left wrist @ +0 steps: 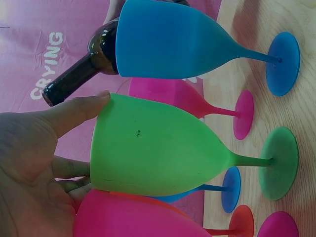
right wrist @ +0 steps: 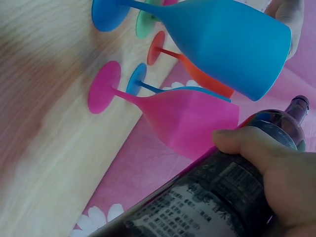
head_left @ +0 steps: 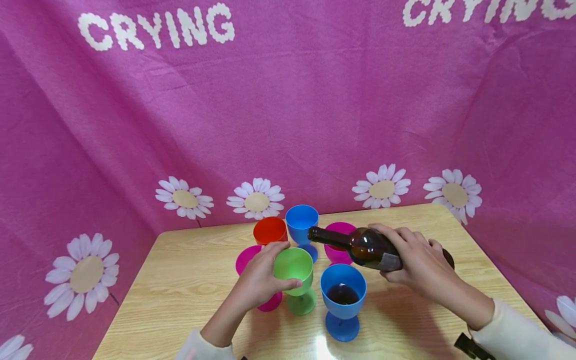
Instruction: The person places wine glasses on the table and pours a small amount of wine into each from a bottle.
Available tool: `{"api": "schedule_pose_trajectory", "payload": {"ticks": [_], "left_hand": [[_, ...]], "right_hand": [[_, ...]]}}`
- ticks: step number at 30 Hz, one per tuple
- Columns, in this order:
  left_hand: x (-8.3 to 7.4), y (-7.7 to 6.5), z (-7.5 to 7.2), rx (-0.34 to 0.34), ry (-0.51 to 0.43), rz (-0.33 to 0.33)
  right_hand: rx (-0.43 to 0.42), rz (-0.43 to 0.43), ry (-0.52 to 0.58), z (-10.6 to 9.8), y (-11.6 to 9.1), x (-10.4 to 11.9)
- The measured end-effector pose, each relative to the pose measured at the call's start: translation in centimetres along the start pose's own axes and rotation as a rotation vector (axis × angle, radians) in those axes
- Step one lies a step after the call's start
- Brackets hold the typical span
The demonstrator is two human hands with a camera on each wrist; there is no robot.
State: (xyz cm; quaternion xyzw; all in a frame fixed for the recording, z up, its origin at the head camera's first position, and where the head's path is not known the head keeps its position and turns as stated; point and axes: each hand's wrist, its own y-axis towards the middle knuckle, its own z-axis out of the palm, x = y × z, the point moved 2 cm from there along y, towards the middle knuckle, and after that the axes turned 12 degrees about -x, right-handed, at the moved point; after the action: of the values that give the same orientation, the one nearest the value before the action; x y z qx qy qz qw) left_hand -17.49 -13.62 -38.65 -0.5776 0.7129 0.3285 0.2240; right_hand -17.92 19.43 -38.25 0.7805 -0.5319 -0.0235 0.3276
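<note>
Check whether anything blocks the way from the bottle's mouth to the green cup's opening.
Nothing visible does. In the head view, the gap between the mouth of the bottle and the opening of the green cup looks clear. The left hand is at the cup's rim, but leaves the opening uncovered.

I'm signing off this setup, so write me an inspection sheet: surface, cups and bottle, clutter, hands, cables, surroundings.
Surface: pale wooden table, glare near its front edge.
Cups: front blue cup holds dark liquid; green cup, left pink cup, right pink cup, red cup, rear blue cup also standing.
Bottle: brown, held nearly sideways.
Clutter: dark object beside right sleeve, unidentifiable.
Left hand: holds the green cup.
Right hand: grips the bottle.
Cables: nothing seen.
Surroundings: pink cloth printed with daisies and lettering.
</note>
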Motion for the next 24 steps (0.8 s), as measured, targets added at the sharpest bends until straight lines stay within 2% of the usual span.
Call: {"api": "schedule_pose_trajectory", "payload": {"ticks": [7,24], "left_hand": [[0.0,0.0,0.1,-0.006,0.014,0.013],[0.1,0.0,0.1,-0.004,0.016,0.013]], "right_hand": [[0.031,-0.045,-0.071,-0.3,0.4,0.3],[0.041,-0.133,-0.183,-1.3,1.4,1.3]]}}
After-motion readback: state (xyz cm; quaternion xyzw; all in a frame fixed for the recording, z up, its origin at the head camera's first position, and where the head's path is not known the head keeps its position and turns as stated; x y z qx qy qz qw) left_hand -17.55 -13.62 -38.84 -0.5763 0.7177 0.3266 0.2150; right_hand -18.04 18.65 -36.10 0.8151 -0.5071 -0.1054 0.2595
